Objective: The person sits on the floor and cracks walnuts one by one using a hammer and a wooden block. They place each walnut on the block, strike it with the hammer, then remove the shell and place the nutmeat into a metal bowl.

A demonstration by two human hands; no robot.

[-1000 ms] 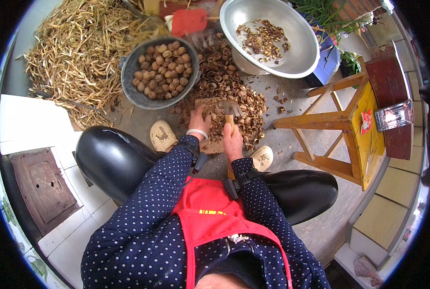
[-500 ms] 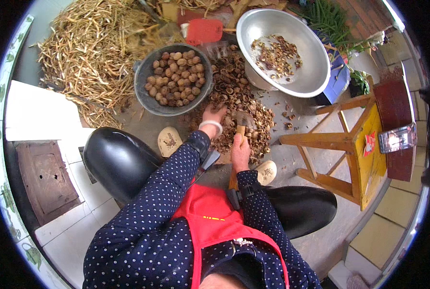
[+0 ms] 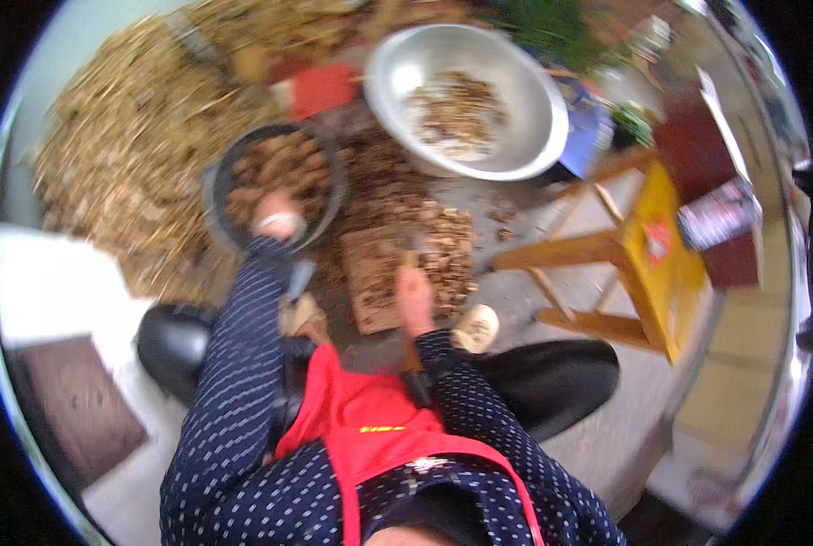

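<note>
My left hand (image 3: 277,211), with a pale bangle at the wrist, reaches into a dark grey bucket (image 3: 341,187) of whole walnuts (image 3: 288,162). Its fingers are smeared by motion and sunk among the nuts. My right hand (image 3: 414,296) is wrapped round the wooden handle of a hammer (image 3: 410,259); the head is too blurred to make out. Under the hammer lies a brown wooden board (image 3: 367,291) on the ground. Broken walnut shells (image 3: 450,241) are heaped beside the board and behind it.
A large metal basin (image 3: 538,150) holding nut pieces stands beyond the shells. Straw (image 3: 124,173) is piled at the far left, near a red dustpan-like piece (image 3: 324,89). To the right is a yellow wooden stool (image 3: 647,250), a phone-like device (image 3: 720,214) beside it.
My left hand has gone from the shell heap to the walnut bucket, farther left. My right hand still grips the hammer. The board now shows more, and the whole view has shifted and blurred.
</note>
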